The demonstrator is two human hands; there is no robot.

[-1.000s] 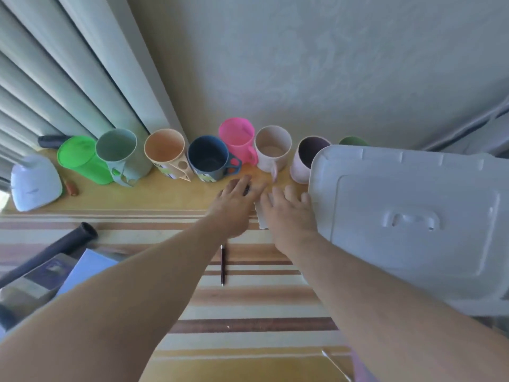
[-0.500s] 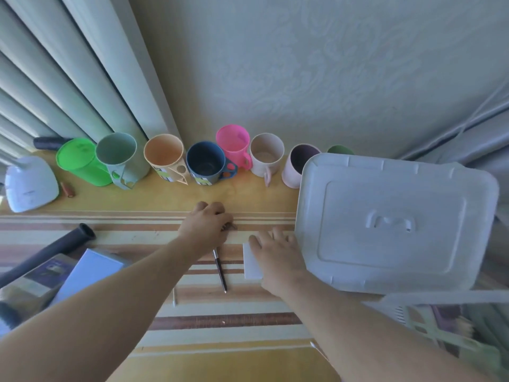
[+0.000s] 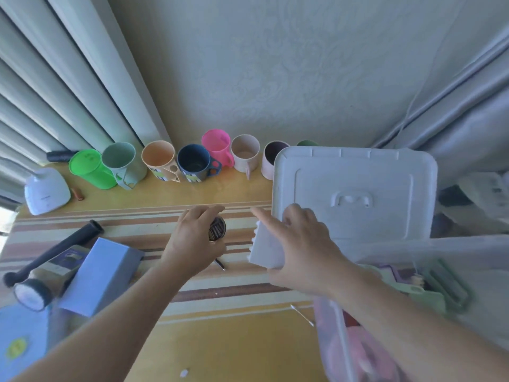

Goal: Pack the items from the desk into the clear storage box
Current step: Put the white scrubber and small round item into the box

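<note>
Slippage worries me: my right hand (image 3: 300, 244) pinches a white notched block (image 3: 265, 250), my left hand (image 3: 192, 241) clutches a round ribbed disc (image 3: 217, 229); either could drop short of the clear storage box (image 3: 333, 326).

Both forearms are bare up to the frame's lower edge, with no sleeve showing. The left hand (image 3: 192, 241) and right hand (image 3: 300, 244) wear no gloves, rings or watch.

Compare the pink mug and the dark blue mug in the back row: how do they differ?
The pink mug is bright and plain; the dark blue mug carries a pale patterned label low on its side. The pink mug stands further back, toward the wall; the dark blue mug sits in front, partly covering it. The dark blue mug's mouth looks wider here. Both stand upright and open-topped, handles to the right, on the desk.
</note>
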